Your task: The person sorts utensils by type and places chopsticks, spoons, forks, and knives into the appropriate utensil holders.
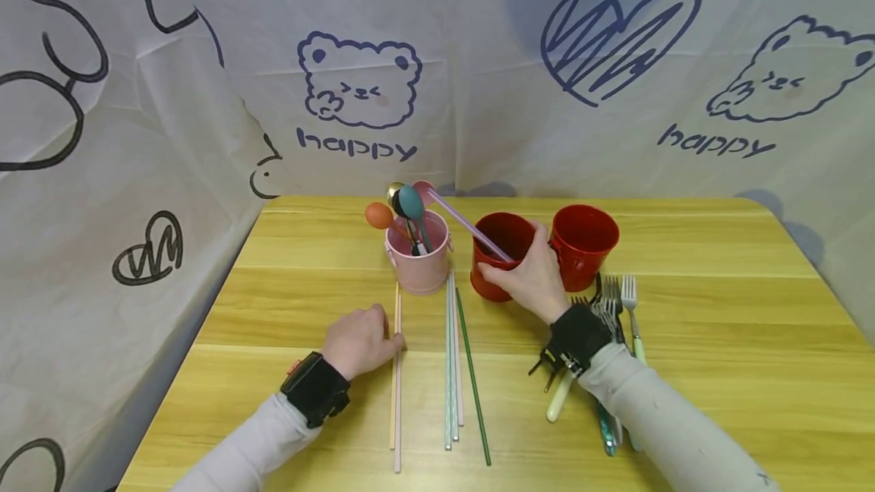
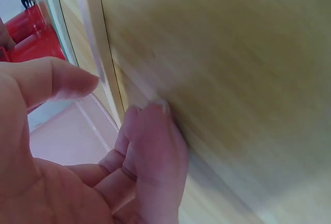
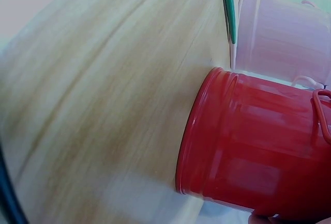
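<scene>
My right hand (image 1: 536,279) grips a red bucket (image 1: 484,279), with the thumb at its near left and the fingers at the right of its rim. A slim purple stick (image 1: 472,228) slants out of that bucket toward the upper left. In the right wrist view, the red bucket (image 3: 258,151) fills the right side and only a fingertip shows. My left hand (image 1: 358,340) rests beside a pale pink stick (image 1: 398,416) and a yellow stick (image 1: 393,401). Its thumb is near the pink stick, and the left wrist view shows thumb and loosely bent fingers (image 2: 155,151) apart.
A pink bucket (image 1: 420,272) holds several spoons (image 1: 412,203). Pale blue sticks (image 1: 449,378), another pink one and a green stick (image 1: 472,370) lie between my hands. A second red bucket (image 1: 581,249) stands right; several forks (image 1: 629,294) lie partly under my right forearm.
</scene>
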### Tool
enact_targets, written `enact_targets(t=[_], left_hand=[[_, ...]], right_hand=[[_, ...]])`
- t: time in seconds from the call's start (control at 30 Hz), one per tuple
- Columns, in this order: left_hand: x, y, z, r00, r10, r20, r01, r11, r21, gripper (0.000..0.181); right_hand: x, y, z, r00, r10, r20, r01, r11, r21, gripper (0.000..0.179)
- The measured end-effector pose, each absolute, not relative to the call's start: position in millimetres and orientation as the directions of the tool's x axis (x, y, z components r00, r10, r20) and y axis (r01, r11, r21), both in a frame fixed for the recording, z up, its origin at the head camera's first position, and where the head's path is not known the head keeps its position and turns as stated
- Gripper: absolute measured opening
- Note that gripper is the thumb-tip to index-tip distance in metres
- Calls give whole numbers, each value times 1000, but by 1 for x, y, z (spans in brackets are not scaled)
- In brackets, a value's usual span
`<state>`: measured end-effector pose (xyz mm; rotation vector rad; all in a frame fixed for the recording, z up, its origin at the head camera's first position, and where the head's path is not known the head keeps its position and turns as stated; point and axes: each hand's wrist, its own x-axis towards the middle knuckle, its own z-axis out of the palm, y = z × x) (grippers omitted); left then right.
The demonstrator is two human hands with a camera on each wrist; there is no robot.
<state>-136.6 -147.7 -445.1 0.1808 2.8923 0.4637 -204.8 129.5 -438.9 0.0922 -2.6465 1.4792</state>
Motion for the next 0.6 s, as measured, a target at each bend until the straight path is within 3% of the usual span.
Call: enact_targets(t=[0.6], left_hand=[[-141, -141, -446, -972, 117, -204, 53, 953, 298, 30]], right_hand=[[-205, 130, -438, -993, 5, 116, -96, 527, -844, 97]])
